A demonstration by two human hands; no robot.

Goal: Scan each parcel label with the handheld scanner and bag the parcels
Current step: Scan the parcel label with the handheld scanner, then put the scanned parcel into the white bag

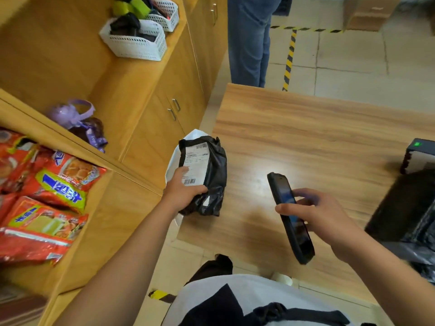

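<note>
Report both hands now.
Left hand: grips the black parcel, thumb on its label.
Right hand: holds the handheld scanner.

Two white baskets (134, 43) sit on the wooden shelving (70, 55), with a purple bottle (70, 114) and red snack packets (47, 196) in nearer compartments. A black device (419, 156) with a green light stands at the tabletop's (306, 128) right edge. A person's jeans-clad legs (249, 38) stand beyond its far edge.

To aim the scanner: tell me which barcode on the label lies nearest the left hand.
The lower barcode, at the label's near end, right beside the left hand gripping the black parcel; the other barcode sits at the far end.
</note>
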